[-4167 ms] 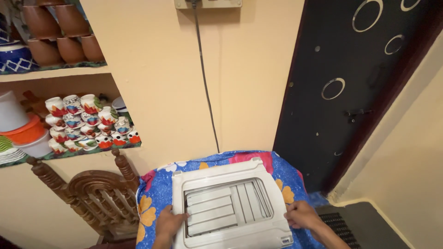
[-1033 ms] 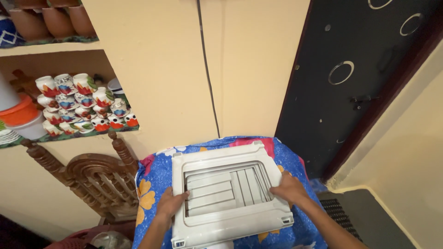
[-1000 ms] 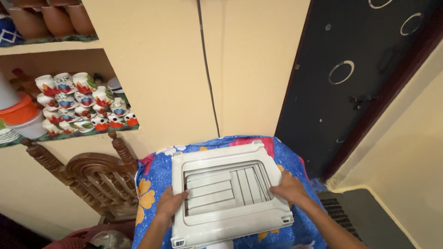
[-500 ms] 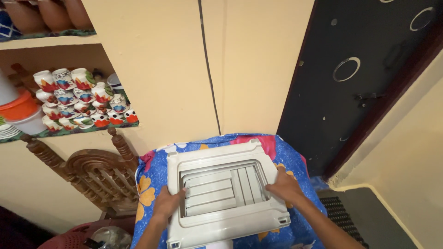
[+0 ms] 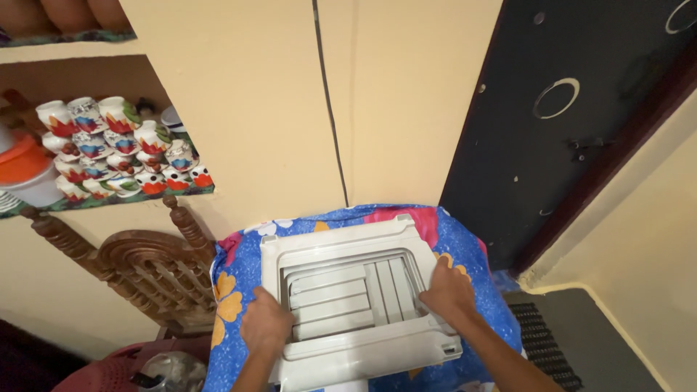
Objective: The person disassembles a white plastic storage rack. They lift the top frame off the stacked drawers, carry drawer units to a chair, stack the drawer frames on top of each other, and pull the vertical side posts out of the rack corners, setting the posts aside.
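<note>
A white plastic frame (image 5: 348,250) with a slatted, recessed middle lies flat on a blue floral cloth (image 5: 465,250) that covers a boxy object against the wall. My left hand (image 5: 266,327) rests on the frame's left side, fingers curled over the inner edge. On the right side my right hand (image 5: 448,292) presses the rim, fingers spread towards the slats. Both forearms come up from the bottom of the view.
A carved wooden chair (image 5: 138,272) stands left of the covered object. Wall shelves hold painted cups (image 5: 120,149) and orange and white bowls (image 5: 25,170). A dark door (image 5: 573,109) is on the right, a black mat (image 5: 563,337) below it, a red basket (image 5: 109,370) bottom left.
The view has dipped and shifted slightly. Both hands stay on the white frame's sides; the right hand has slid a little inward along the rim. The frame sits in about the same place.
</note>
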